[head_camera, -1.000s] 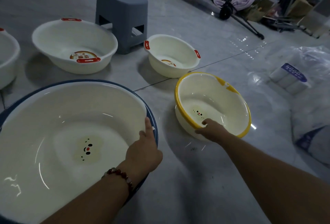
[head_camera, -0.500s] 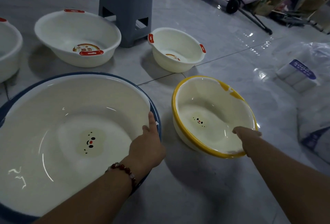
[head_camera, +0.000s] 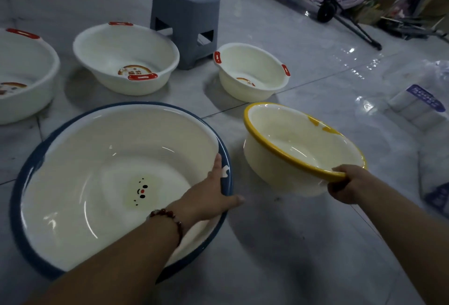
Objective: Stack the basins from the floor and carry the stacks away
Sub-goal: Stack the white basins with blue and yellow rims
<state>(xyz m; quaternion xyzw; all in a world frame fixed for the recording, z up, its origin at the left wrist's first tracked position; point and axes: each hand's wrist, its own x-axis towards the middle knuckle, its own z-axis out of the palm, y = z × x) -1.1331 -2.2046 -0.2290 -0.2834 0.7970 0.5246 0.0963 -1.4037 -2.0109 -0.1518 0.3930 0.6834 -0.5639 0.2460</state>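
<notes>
Your left hand (head_camera: pixel 209 191) grips the right-hand rim of the big blue-rimmed basin (head_camera: pixel 73 207): the thumb lies inside along the wall, and one finger shows past the outer edge below the rim. That basin sits mouth up, tipped a little toward you, with the smiling face print at its bottom. A red bead bracelet (head_camera: pixel 170 218) circles your left wrist.

Your right hand (head_camera: pixel 346 186) pinches the near rim of the yellow-rimmed basin (head_camera: pixel 286 151), thumb on top of the lip and fingers curled under it. This basin is tilted, its near edge raised in your grip so the mouth faces up and away from you; whether its far side touches the floor (head_camera: pixel 279 256) you cannot tell. It lies between your two hands, just right of the blue-rimmed one and not touching it.

Beyond your left hand stand three white basins with red handles, all mouth up: a small one (head_camera: pixel 250 76) straight ahead, a wider one (head_camera: pixel 126 61) to its left, and a third (head_camera: pixel 21 78) cut by the left edge. Behind them is a grey stool (head_camera: pixel 185 12). Right of your right hand, a plastic-wrapped pack (head_camera: pixel 418 107) lies on the tiles.
</notes>
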